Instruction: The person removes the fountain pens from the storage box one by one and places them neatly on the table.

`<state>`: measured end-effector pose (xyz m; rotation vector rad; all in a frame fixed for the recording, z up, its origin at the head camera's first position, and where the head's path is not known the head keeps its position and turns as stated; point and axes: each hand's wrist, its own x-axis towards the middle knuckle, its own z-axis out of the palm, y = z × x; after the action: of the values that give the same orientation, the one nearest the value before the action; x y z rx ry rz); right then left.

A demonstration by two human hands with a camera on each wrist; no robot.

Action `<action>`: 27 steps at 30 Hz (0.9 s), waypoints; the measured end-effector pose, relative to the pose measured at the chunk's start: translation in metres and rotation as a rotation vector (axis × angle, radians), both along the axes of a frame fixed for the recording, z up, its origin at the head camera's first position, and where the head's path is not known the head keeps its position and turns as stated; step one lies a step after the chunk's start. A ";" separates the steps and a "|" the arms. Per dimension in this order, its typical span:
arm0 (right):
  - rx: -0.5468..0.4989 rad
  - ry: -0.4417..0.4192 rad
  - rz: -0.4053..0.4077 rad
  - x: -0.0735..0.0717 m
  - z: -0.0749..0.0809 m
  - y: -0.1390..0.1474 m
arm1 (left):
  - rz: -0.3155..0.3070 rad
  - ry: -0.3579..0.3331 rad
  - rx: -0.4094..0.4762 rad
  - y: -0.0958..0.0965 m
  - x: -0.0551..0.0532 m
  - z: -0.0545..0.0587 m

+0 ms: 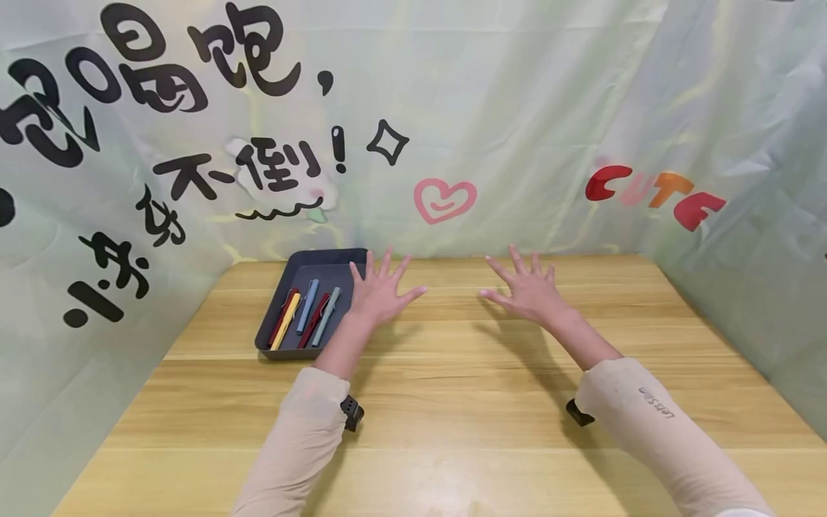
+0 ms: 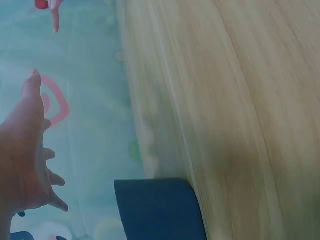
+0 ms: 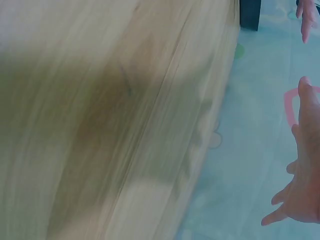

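Both hands are held out over the table with fingers spread, and neither holds anything. My left hand (image 1: 379, 294) overlaps the right edge of a dark grey tray (image 1: 326, 260) in the head view. In the tray lie several pens: a dark red pen (image 1: 280, 321) beside a yellow pen (image 1: 286, 322), a blue pen (image 1: 308, 307), another dark red pen (image 1: 313, 321) and a grey-green pen (image 1: 326, 317). To the right, my right hand (image 1: 531, 293) hangs above bare wood, its shadow falling on the table. The left wrist view shows the left hand (image 2: 27, 150) above the tray's wall (image 2: 160, 207).
The wooden table (image 1: 439, 409) reaches back to a pale printed curtain (image 1: 517, 108), which also closes off both sides. A pink heart (image 1: 445, 201) is printed behind the hands. Dark wrist devices sit under the left sleeve (image 1: 310, 409) and the right sleeve (image 1: 639, 402).
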<state>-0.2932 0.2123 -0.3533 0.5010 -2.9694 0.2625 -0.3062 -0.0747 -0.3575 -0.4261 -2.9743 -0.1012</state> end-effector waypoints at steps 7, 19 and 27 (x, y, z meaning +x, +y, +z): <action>-0.008 0.000 0.013 0.002 0.000 -0.009 | -0.014 0.000 0.049 -0.011 0.002 0.001; -0.019 0.015 0.080 0.009 -0.004 -0.046 | 0.005 0.016 0.083 -0.046 0.010 0.007; -0.033 0.006 0.114 0.014 -0.004 -0.083 | 0.035 -0.004 0.160 -0.090 0.021 0.012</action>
<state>-0.2787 0.1295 -0.3578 0.6663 -2.9292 0.3198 -0.2856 -0.1646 -0.3453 -0.3545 -2.9467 -0.3344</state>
